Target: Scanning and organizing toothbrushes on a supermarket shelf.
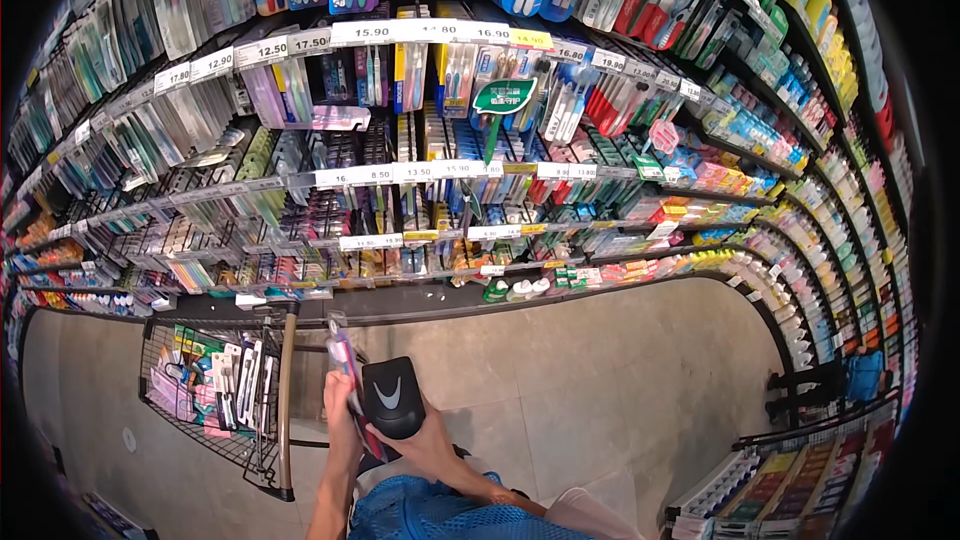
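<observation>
My left hand [341,397] is closed around a packaged toothbrush [342,352] in clear and pink wrapping, held upright. Beside it, my right hand [424,435] grips a black handheld barcode scanner [394,399] with a grey curved mark on top. The scanner's head is close to the package; whether they touch cannot be told. To the left stands a wire shopping cart [286,405] with toothbrush packs [244,382] and other packaged goods inside.
Shelves of hanging toothbrush packs [450,82] with price strips [420,172] curve across the front. Bottles line the shelves at right. A person in blue [864,375] is at far right, above a display rack [787,487].
</observation>
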The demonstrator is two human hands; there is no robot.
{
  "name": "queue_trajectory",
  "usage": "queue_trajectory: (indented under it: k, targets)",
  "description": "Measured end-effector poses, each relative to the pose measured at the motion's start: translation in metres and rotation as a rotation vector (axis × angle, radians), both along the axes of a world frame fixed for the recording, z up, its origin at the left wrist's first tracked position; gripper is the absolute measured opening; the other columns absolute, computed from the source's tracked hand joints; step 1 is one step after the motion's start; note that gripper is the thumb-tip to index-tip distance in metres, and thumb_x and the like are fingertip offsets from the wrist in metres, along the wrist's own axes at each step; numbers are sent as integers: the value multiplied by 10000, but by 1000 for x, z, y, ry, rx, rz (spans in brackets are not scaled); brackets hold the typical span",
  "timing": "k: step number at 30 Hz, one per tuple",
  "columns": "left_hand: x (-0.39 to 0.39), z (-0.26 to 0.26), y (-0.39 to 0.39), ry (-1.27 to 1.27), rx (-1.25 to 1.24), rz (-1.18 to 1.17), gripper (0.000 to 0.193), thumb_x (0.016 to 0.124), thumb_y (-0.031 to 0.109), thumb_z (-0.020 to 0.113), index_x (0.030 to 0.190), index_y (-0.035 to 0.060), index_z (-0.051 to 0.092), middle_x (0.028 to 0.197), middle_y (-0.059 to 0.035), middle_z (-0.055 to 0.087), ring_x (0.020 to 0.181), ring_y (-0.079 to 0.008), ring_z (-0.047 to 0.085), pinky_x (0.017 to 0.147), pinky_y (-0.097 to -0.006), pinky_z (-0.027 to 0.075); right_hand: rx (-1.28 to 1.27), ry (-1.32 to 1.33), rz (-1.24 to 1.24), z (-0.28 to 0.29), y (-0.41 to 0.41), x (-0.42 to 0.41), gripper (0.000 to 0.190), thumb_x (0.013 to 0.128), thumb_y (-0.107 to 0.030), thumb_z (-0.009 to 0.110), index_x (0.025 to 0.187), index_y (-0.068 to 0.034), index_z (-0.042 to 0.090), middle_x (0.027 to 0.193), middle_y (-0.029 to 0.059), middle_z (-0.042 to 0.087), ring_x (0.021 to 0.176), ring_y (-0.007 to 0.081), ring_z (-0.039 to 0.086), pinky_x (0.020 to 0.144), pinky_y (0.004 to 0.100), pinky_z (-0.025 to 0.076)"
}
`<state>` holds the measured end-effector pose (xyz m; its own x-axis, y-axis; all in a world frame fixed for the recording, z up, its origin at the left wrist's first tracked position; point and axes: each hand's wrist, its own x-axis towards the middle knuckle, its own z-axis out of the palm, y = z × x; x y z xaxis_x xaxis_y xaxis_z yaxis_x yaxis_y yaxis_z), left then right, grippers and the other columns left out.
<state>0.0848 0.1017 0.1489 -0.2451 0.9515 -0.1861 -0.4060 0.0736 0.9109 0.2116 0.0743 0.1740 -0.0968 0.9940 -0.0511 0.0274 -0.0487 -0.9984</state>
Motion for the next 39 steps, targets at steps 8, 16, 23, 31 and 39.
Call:
queue_trajectory:
  k: [8, 16, 23, 31, 39]
  targets:
    - [4, 12, -4, -24, -36, 49, 160, 929, 239, 534, 878, 104, 466, 816, 26, 486, 750, -59, 449, 709, -235, 377, -64, 83, -62, -17, 8, 0, 451, 698, -93, 794, 1066, 25, 563, 964, 97, 660, 867, 130, 608, 794, 282, 490]
    - [0, 5, 0, -63, -52, 60, 155, 943, 212, 525, 861, 102, 453, 787, 29, 494, 717, -50, 451, 684, -223, 379, -75, 176, -4, -23, 17, 1, 357, 716, -39, 771, 1019, 30, 597, 952, 64, 662, 861, 100, 594, 786, 255, 488]
    - [-4, -6, 1, -88, -66, 88, 128, 947, 174, 505, 845, 102, 475, 761, 32, 513, 684, -44, 464, 643, -213, 388, -118, 170, 25, -15, 23, 1, 389, 731, -70, 757, 1064, 26, 581, 969, 100, 668, 889, 130, 618, 803, 275, 487]
    - [0, -9, 5, -112, -75, 105, 134, 939, 175, 535, 863, 74, 492, 783, 16, 533, 704, -40, 465, 657, -205, 381, -123, 173, 36, -23, 27, 5, 381, 727, -73, 760, 1049, 27, 584, 961, 96, 666, 885, 122, 611, 800, 274, 487]
    - [3, -8, 9, -106, -66, 96, 135, 939, 169, 534, 860, 70, 489, 779, 14, 533, 697, -39, 463, 648, -203, 382, -96, 178, 56, -26, 29, 8, 381, 740, -82, 749, 1060, 32, 578, 962, 99, 662, 892, 122, 605, 795, 271, 484]
